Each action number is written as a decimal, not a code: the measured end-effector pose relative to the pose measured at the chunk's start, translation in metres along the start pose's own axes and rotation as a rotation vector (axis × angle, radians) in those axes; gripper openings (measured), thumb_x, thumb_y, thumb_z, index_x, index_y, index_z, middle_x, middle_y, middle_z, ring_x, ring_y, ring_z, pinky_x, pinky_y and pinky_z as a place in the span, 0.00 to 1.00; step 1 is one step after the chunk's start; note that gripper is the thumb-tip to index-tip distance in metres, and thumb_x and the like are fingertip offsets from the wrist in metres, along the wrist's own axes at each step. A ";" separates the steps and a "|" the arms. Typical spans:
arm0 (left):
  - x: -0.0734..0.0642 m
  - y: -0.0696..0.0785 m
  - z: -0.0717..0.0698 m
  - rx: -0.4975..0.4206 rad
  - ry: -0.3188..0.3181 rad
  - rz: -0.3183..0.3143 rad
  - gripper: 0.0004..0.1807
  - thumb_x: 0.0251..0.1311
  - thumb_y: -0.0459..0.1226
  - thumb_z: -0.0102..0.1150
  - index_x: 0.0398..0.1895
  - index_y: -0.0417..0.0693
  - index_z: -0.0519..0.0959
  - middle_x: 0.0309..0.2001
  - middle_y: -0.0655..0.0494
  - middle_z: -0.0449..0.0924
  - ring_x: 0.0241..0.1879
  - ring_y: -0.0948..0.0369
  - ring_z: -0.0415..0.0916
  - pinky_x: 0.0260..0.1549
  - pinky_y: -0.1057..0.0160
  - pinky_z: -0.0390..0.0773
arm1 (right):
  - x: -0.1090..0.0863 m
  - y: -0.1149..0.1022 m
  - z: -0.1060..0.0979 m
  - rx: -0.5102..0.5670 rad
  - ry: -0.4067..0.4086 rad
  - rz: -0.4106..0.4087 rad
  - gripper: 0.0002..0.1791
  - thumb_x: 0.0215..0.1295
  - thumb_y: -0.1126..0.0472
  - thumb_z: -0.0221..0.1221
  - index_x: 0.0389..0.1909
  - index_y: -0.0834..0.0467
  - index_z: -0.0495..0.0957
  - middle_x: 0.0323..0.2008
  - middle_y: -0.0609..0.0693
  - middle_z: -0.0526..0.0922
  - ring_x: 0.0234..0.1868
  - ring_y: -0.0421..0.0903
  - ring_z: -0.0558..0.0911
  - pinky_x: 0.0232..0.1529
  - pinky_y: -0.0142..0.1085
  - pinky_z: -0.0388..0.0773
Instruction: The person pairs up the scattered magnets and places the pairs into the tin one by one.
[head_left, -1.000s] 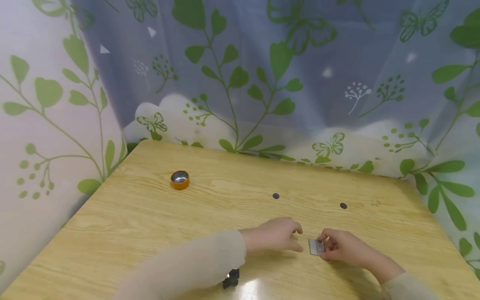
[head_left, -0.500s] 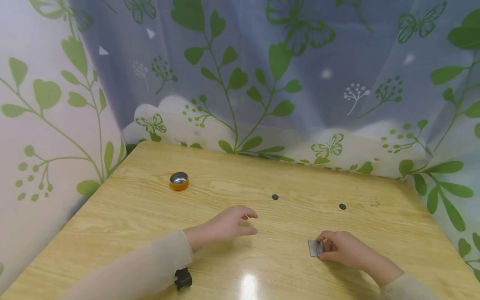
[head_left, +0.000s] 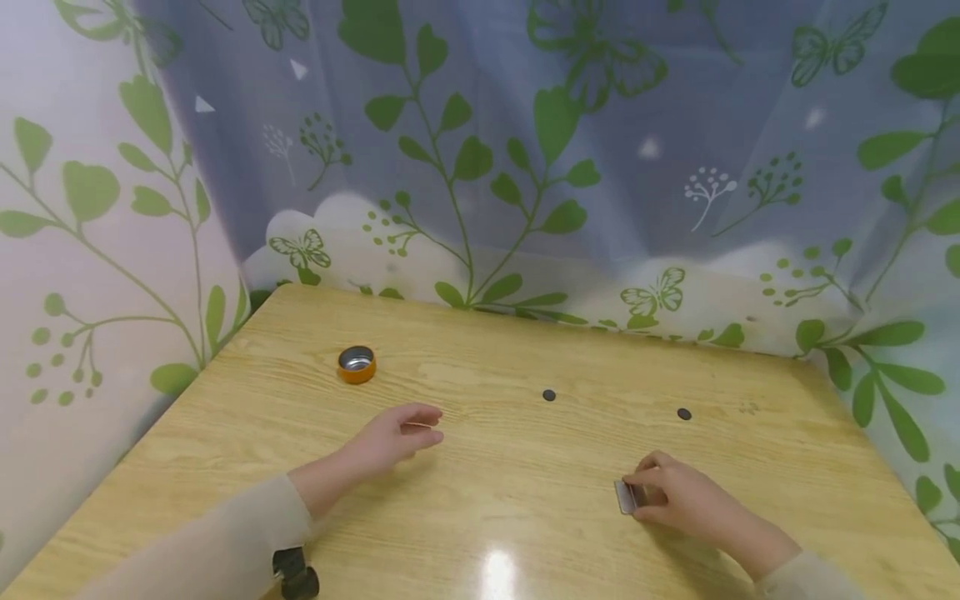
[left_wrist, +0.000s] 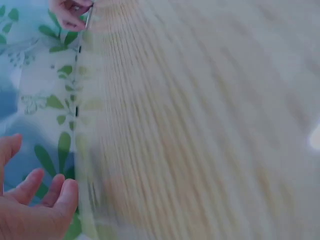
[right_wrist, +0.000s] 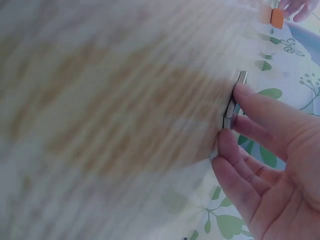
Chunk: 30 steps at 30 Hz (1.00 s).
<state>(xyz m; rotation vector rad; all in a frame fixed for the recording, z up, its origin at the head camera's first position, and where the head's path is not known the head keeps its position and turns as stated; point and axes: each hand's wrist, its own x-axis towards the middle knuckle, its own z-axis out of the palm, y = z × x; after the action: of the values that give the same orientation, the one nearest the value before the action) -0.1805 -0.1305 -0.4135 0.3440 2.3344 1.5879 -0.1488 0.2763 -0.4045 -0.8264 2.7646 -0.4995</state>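
Note:
My right hand (head_left: 693, 497) is at the right of the table and pinches a small, flat grey metal plate (head_left: 625, 497) between thumb and fingers. A seam runs across the plate, and the fingers hide its right part. In the right wrist view the plate (right_wrist: 234, 102) shows edge-on, thin, with a joint partway along. My left hand (head_left: 386, 437) hovers over the left part of the table, its fingers loosely extended and holding nothing. Nearest to it, just beyond, stands a small round orange bowl (head_left: 356, 374) with a shiny metal inside.
Two small dark discs (head_left: 549, 395) lie apart towards the back of the wooden table (head_left: 480, 467). A patterned curtain (head_left: 480, 167) hangs along the table's back and left sides. A black wrist device (head_left: 296, 573) sits at the left sleeve.
My left hand has moved well to the left, away from the metal plate and towards the orange bowl. The right hand stays on the plate, its fingers shifted slightly left over it.

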 end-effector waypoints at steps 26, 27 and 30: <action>0.000 -0.043 -0.107 -0.017 0.230 -0.256 0.55 0.62 0.44 0.57 0.70 0.37 0.23 0.69 0.28 0.33 0.68 0.37 0.35 0.64 0.43 0.46 | 0.005 -0.002 0.002 0.019 -0.014 -0.019 0.17 0.48 0.64 0.67 0.39 0.64 0.75 0.36 0.47 0.71 0.25 0.33 0.67 0.24 0.29 0.69; 0.005 -0.045 -0.110 -0.014 0.214 -0.248 0.56 0.61 0.43 0.58 0.70 0.39 0.22 0.69 0.29 0.32 0.68 0.38 0.35 0.64 0.43 0.45 | 0.005 -0.001 0.003 0.027 -0.014 -0.014 0.17 0.48 0.64 0.67 0.39 0.64 0.75 0.36 0.47 0.71 0.26 0.34 0.67 0.24 0.29 0.69; 0.018 -0.049 -0.117 -0.004 0.175 -0.217 0.57 0.60 0.42 0.60 0.70 0.41 0.23 0.70 0.29 0.31 0.69 0.38 0.34 0.64 0.44 0.44 | 0.004 0.000 0.004 0.044 -0.013 -0.001 0.18 0.48 0.64 0.67 0.40 0.64 0.75 0.35 0.47 0.70 0.26 0.34 0.67 0.25 0.29 0.69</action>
<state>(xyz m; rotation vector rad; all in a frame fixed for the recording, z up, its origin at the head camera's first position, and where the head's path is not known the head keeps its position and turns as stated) -0.2426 -0.2424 -0.4209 -0.0514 2.3999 1.5717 -0.1511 0.2731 -0.4085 -0.8179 2.7315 -0.5507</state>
